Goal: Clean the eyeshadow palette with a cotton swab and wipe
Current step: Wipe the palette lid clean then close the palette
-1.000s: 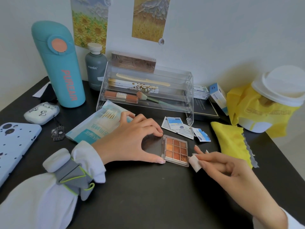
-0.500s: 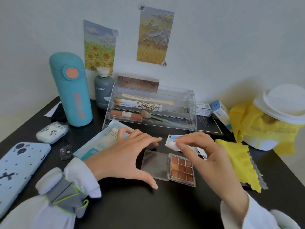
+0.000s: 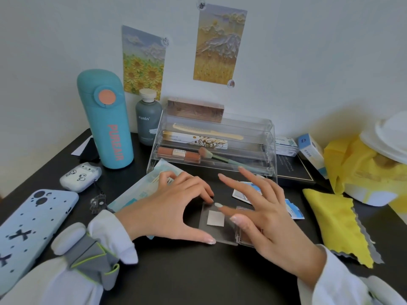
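Between the thumb and fingertips of the left hand (image 3: 169,208) lies the open eyeshadow palette (image 3: 222,225), a small clear-plastic case resting flat on the black surface (image 3: 198,274). The left fingers (image 3: 204,192) are curved, with the tips on the far edge of the transparent lid and the thumb against its near edge, bracing it. A small square white wipe (image 3: 215,217) lies on the lid, just beside the right index fingertip. The right hand (image 3: 268,214) is spread, fingers (image 3: 231,180) straight and apart, holding nothing; it covers most of the pan side of the palette.

Risks from here, as judged:
- The wipe is loose. A sideways stroke with light pressure could drag it off the lid instead of cleaning.
- The palette is braced on the lid only. A hard push could slide the case or strain the hinge.
- The right palm hovers over the powder pans; contact there could smear pigment.
- Torn blue-and-white sachets (image 3: 244,193) beyond the right fingers could be swept aside.
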`<state>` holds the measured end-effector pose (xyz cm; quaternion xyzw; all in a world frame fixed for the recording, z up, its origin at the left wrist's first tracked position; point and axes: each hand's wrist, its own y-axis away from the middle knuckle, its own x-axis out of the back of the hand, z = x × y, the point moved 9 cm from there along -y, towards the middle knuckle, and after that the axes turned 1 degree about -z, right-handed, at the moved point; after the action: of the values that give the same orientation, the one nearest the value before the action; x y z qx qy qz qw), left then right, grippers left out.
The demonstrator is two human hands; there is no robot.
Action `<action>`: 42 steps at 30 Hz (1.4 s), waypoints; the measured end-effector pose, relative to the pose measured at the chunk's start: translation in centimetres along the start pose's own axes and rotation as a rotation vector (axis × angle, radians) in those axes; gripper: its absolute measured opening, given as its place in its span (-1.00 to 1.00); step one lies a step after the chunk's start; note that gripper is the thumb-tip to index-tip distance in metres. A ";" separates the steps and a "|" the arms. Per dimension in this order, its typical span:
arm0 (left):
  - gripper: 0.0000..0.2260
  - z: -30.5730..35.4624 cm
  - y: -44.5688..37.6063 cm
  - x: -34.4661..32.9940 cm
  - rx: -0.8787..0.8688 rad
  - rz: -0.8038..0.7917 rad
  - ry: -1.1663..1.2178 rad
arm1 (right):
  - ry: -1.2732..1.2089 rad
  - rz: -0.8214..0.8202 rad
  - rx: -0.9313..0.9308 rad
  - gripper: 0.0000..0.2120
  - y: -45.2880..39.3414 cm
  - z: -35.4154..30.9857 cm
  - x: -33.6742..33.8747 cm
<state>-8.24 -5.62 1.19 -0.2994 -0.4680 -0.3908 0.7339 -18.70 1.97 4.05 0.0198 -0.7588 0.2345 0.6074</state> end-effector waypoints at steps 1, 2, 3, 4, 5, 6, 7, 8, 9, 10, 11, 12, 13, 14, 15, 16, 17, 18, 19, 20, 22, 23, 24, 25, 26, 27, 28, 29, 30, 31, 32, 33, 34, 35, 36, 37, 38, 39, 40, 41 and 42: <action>-0.41 -0.1 0.0 0.1 -0.001 0.006 0.000 | 0.017 -0.043 0.006 -0.57 0.1 -0.2 -0.4; -0.42 -0.1 0.0 0.1 -0.003 0.006 -0.001 | 0.023 -0.078 0.010 -0.52 0.2 -0.4 -0.8; -0.42 -0.1 -0.1 0.0 -0.007 0.004 -0.003 | 0.027 -0.101 0.006 -0.46 0.3 -0.5 -1.1; -0.42 -0.1 -0.1 0.0 -0.010 0.005 -0.002 | 0.037 -0.112 -0.004 -0.40 0.3 -0.4 -1.3; -0.43 -0.1 -0.1 0.0 -0.011 0.010 0.000 | 0.052 -0.111 -0.020 -0.36 0.2 -0.3 -1.3; -0.44 -0.1 -0.2 0.1 -0.010 0.012 0.002 | 0.070 -0.098 -0.034 -0.36 0.1 -0.1 -1.1; -0.45 -0.1 -0.2 0.1 -0.007 0.011 0.003 | 0.078 -0.080 -0.051 -0.36 0.1 0.0 -0.8; -0.45 -0.1 -0.3 0.1 -0.004 0.009 0.004 | 0.069 -0.068 -0.063 -0.38 0.2 0.1 -0.5; -0.46 -0.1 -0.3 0.1 -0.005 0.013 0.005 | 0.042 -0.069 -0.065 -0.39 0.3 0.0 -0.4; -0.46 -0.1 -0.3 0.1 -0.007 0.019 0.006 | 0.019 -0.085 -0.051 -0.40 0.4 -0.4 -0.5; -0.46 0.0 -0.3 0.1 -0.007 0.025 0.009 | 0.018 -0.110 -0.026 -0.40 0.4 -0.9 -0.7; -0.46 0.0 -0.3 0.1 -0.007 0.028 0.012 | 0.049 -0.122 -0.001 -0.40 0.4 -1.4 -1.0; -0.46 0.0 -0.3 0.1 -0.008 0.028 0.010 | 0.096 -0.110 0.010 -0.40 0.2 -1.5 -1.0; -0.46 0.1 -0.3 -0.1 -0.013 0.024 0.007 | 0.135 -0.084 -0.008 -0.42 0.1 -1.3 -0.7; -0.46 0.0 -0.3 0.0 -0.011 0.025 -0.001 | 0.149 -0.058 -0.042 -0.45 -0.1 -0.9 -0.3; -0.46 -0.1 -0.3 0.0 -0.010 0.024 -0.008 | 0.134 -0.048 -0.076 -0.48 -0.1 -0.5 0.0; -0.46 -0.1 -0.3 0.1 -0.009 0.025 -0.014 | 0.090 -0.051 -0.091 -0.52 0.0 -0.4 0.1; -0.46 -0.1 -0.3 0.1 -0.013 0.031 -0.017 | 0.042 -0.077 -0.078 -0.54 0.2 -0.6 -0.1; -0.46 -0.1 -0.2 0.1 -0.012 0.040 -0.017 | 0.023 -0.107 -0.036 -0.55 0.3 -1.1 -0.5; -0.45 -0.1 -0.2 0.1 -0.011 0.046 -0.017 | 0.043 -0.116 0.007 -0.55 0.3 -1.7 -0.7; -0.46 0.0 -0.2 0.2 -0.014 0.056 -0.016 | 0.103 -0.070 0.008 -0.56 0.0 -1.7 -0.6; -0.46 0.0 -0.2 0.2 -0.017 0.059 -0.017 | 0.104 -0.036 -0.035 -0.57 -0.2 -1.2 -0.1; -0.46 0.0 -0.2 0.2 -0.018 0.056 -0.018 | 0.081 -0.016 -0.068 -0.59 -0.1 -0.7 0.2; -0.46 -0.1 -0.2 0.1 -0.017 0.053 -0.022 | 0.039 -0.014 -0.071 -0.60 0.0 -0.6 0.3; -0.45 -0.1 -0.2 0.1 -0.015 0.055 -0.027 | 0.007 -0.034 -0.046 -0.61 0.3 -0.8 0.1; -0.44 -0.1 -0.2 0.1 -0.014 0.058 -0.030 | 0.009 -0.060 -0.005 -0.59 0.5 -1.3 -0.3; -0.44 -0.1 -0.2 0.2 -0.017 0.062 -0.032 | 0.046 -0.072 0.027 -0.56 0.5 -1.8 -0.7; -0.44 -0.1 -0.2 0.2 -0.019 0.064 -0.031 | 0.084 -0.063 0.026 -0.54 0.3 -1.9 -0.8; -0.45 -0.1 -0.3 0.2 -0.019 0.064 -0.028 | 0.093 -0.038 -0.014 -0.55 0.1 -1.5 -0.6; -0.46 -0.1 -0.3 0.2 -0.019 0.059 -0.026 | 0.074 -0.001 -0.072 -0.57 -0.1 -0.9 -0.1; -0.46 -0.1 -0.3 0.1 -0.018 0.054 -0.025 | 0.041 0.027 -0.119 -0.59 -0.1 -0.4 0.3; -0.46 -0.1 -0.3 0.1 -0.018 0.053 -0.028 | 0.004 0.032 -0.137 -0.60 0.0 -0.2 0.4; -0.45 -0.1 -0.3 0.1 -0.017 0.055 -0.032 | -0.022 0.007 -0.122 -0.61 0.2 -0.4 0.2; -0.45 -0.1 -0.2 0.1 -0.013 0.057 -0.035 | -0.022 -0.032 -0.087 -0.61 0.3 -0.8 -0.3; -0.44 -0.1 -0.2 0.1 -0.010 0.057 -0.036 | 0.004 -0.061 -0.053 -0.60 0.4 -1.2 -0.7; -0.44 -0.1 -0.2 0.2 -0.009 0.058 -0.035 | 0.044 -0.067 -0.040 -0.59 0.3 -1.3 -0.9; -0.45 0.0 -0.3 0.1 -0.011 0.055 -0.035 | 0.077 -0.047 -0.063 -0.57 0.2 -1.1 -0.8; -0.46 0.0 -0.3 0.1 -0.011 0.046 -0.037 | 0.086 -0.010 -0.108 -0.57 0.0 -0.7 -0.5; -0.46 0.0 -0.3 0.1 -0.009 0.038 -0.037 | 0.072 0.025 -0.141 -0.56 0.0 -0.2 -0.1; -0.46 -0.1 -0.3 0.1 -0.008 0.036 -0.034 | 0.044 0.043 -0.150 -0.54 0.1 0.0 -0.1; -0.46 -0.1 -0.3 0.1 -0.009 0.041 -0.029 | 0.019 0.049 -0.140 -0.52 0.1 0.1 -0.2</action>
<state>-8.44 -5.89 1.24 -0.3179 -0.4708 -0.3735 0.7333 -18.74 1.98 3.82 -0.0434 -0.7678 0.1958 0.6085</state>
